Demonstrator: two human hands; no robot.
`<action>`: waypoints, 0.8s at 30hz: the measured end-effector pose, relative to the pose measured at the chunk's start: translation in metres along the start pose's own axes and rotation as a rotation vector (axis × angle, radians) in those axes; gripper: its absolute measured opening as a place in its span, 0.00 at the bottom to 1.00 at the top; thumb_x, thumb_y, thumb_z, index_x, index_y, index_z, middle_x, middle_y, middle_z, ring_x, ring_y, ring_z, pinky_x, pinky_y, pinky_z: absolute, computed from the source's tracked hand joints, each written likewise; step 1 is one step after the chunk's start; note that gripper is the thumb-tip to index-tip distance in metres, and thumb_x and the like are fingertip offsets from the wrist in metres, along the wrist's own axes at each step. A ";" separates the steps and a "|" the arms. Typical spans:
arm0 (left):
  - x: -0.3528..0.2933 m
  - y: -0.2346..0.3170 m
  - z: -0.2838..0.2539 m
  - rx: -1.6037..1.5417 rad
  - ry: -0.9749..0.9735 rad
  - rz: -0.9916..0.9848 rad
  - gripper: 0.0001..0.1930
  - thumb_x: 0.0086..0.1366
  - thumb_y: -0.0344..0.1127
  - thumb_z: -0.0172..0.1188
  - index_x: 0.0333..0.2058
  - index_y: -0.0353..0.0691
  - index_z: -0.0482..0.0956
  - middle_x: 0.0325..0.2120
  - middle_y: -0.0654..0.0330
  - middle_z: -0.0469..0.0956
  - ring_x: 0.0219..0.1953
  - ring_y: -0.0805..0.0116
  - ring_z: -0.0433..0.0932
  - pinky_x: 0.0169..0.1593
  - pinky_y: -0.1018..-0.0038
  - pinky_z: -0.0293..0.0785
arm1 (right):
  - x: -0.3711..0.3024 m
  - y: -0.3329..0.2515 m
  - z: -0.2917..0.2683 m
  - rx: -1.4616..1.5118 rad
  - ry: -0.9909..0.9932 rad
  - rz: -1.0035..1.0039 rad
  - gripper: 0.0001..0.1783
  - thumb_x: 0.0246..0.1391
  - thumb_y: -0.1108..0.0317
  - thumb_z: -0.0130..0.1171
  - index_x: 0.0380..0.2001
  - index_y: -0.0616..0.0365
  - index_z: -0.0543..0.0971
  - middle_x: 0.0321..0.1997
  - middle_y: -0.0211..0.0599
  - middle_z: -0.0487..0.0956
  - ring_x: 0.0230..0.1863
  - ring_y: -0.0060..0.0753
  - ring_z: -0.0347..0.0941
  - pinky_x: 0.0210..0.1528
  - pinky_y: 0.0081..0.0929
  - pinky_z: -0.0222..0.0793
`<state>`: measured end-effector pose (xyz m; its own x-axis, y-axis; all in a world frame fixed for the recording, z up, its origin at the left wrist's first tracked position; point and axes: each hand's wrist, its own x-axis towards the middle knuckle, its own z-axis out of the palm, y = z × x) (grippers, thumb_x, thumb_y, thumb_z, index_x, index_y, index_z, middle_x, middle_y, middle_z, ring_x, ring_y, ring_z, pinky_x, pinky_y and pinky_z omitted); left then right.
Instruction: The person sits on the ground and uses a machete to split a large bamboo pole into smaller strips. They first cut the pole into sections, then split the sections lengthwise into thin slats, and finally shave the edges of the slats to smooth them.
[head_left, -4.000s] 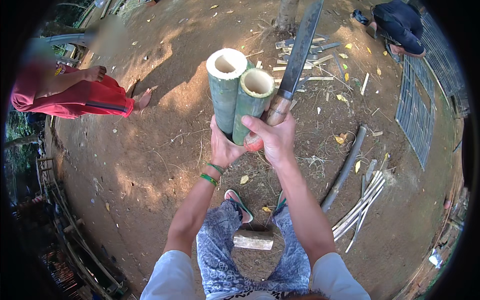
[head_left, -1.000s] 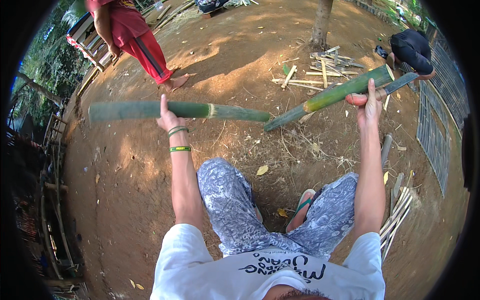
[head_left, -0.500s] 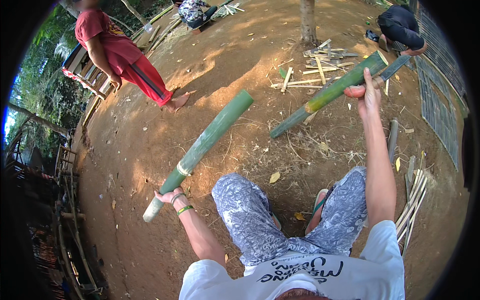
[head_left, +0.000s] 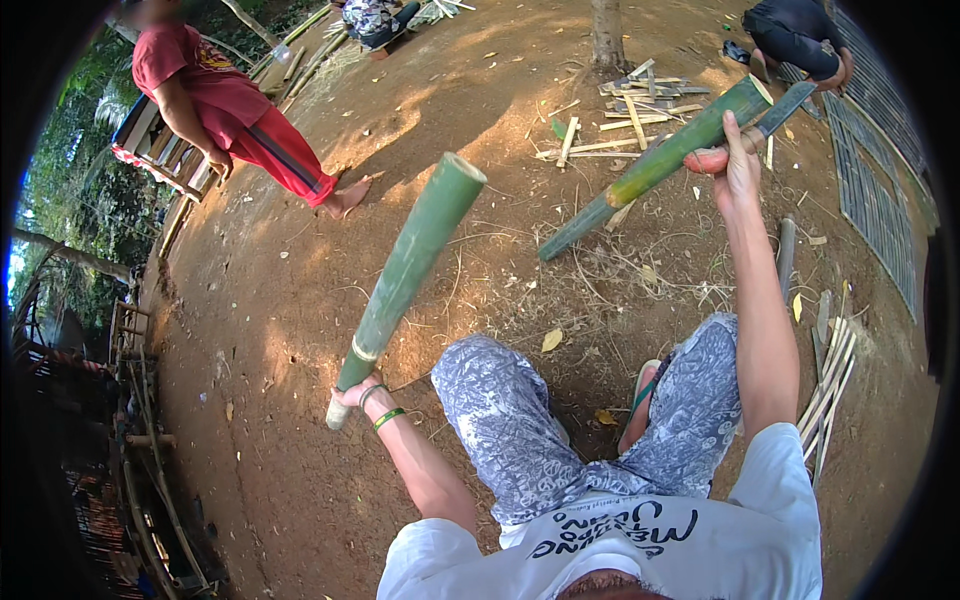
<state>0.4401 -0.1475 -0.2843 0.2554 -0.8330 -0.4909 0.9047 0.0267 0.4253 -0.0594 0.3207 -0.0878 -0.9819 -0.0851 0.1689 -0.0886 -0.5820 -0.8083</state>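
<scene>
In my left hand (head_left: pixel 358 391) is a thick green bamboo section (head_left: pixel 405 265), gripped near its lower end, just below a pale node ring. Its cut upper end tilts up and to the right. My right hand (head_left: pixel 738 175) is raised out ahead, closed around the handle of a machete (head_left: pixel 787 108). The handle's reddish rounded end pokes out on the left and the grey blade points up right. A second green bamboo section (head_left: pixel 665 155) with a yellowish node slants along the same hand, its far cut end facing up right. The fingers' hold on it is partly hidden.
Split bamboo slats (head_left: pixel 640 110) lie by a tree trunk (head_left: pixel 607 35); more slats (head_left: pixel 828 385) are beside my right knee. A person in red (head_left: pixel 215 110) stands at left. Another person (head_left: pixel 795 40) bends near bamboo panels (head_left: pixel 875 200). A third person (head_left: pixel 375 20) crouches farther back.
My left hand has moved right and slightly down, and its bamboo section stands more steeply. The right hand keeps its hold, and the view has shifted slightly.
</scene>
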 end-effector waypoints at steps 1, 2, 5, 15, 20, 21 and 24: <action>0.002 -0.008 0.004 -0.018 0.067 -0.009 0.36 0.60 0.64 0.49 0.53 0.37 0.72 0.48 0.48 0.78 0.53 0.47 0.77 0.59 0.49 0.70 | 0.000 0.001 0.001 0.009 0.019 -0.039 0.26 0.52 0.55 0.73 0.42 0.62 0.74 0.37 0.38 0.80 0.31 0.31 0.80 0.38 0.32 0.81; 0.004 -0.013 0.010 -0.100 0.073 -0.032 0.32 0.59 0.61 0.52 0.52 0.40 0.71 0.47 0.49 0.77 0.53 0.48 0.77 0.59 0.49 0.71 | 0.001 0.003 0.002 0.014 0.027 -0.032 0.26 0.52 0.55 0.73 0.42 0.62 0.74 0.37 0.38 0.80 0.32 0.31 0.80 0.38 0.32 0.81; -0.004 -0.046 0.009 -0.063 0.012 -0.133 0.30 0.58 0.59 0.55 0.49 0.41 0.70 0.48 0.48 0.74 0.54 0.46 0.74 0.58 0.45 0.70 | 0.000 0.003 0.002 0.017 0.047 -0.053 0.28 0.51 0.54 0.74 0.44 0.62 0.72 0.39 0.36 0.79 0.39 0.31 0.79 0.45 0.33 0.78; -0.007 -0.169 -0.007 0.044 0.006 -0.286 0.46 0.60 0.66 0.55 0.66 0.39 0.54 0.62 0.42 0.62 0.64 0.40 0.64 0.63 0.40 0.65 | 0.003 -0.004 0.004 -0.006 0.044 -0.089 0.29 0.52 0.54 0.73 0.49 0.58 0.73 0.46 0.35 0.78 0.47 0.30 0.76 0.52 0.34 0.73; 0.002 -0.200 -0.015 0.323 -0.097 -0.485 0.54 0.60 0.70 0.53 0.70 0.34 0.43 0.69 0.41 0.52 0.71 0.38 0.52 0.71 0.42 0.46 | 0.005 -0.001 0.003 -0.036 0.044 -0.039 0.29 0.53 0.54 0.73 0.50 0.58 0.73 0.45 0.35 0.78 0.48 0.30 0.76 0.53 0.36 0.73; -0.026 -0.209 -0.006 0.422 -0.012 -0.577 0.56 0.60 0.70 0.52 0.70 0.32 0.41 0.70 0.40 0.50 0.72 0.39 0.49 0.73 0.45 0.39 | 0.005 -0.003 -0.001 -0.043 0.056 -0.048 0.29 0.53 0.54 0.73 0.50 0.58 0.73 0.45 0.35 0.78 0.48 0.30 0.76 0.53 0.36 0.73; -0.049 -0.208 0.002 0.616 -0.095 -0.709 0.55 0.62 0.69 0.51 0.70 0.30 0.42 0.70 0.39 0.50 0.72 0.40 0.49 0.74 0.50 0.39 | -0.006 -0.004 0.025 -0.045 0.058 -0.058 0.28 0.53 0.54 0.73 0.48 0.58 0.73 0.45 0.36 0.78 0.47 0.31 0.76 0.53 0.36 0.74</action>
<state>0.2394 -0.1133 -0.3475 -0.3390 -0.5851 -0.7367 0.4920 -0.7777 0.3913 -0.0488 0.3035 -0.0719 -0.9829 -0.0043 0.1842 -0.1518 -0.5479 -0.8227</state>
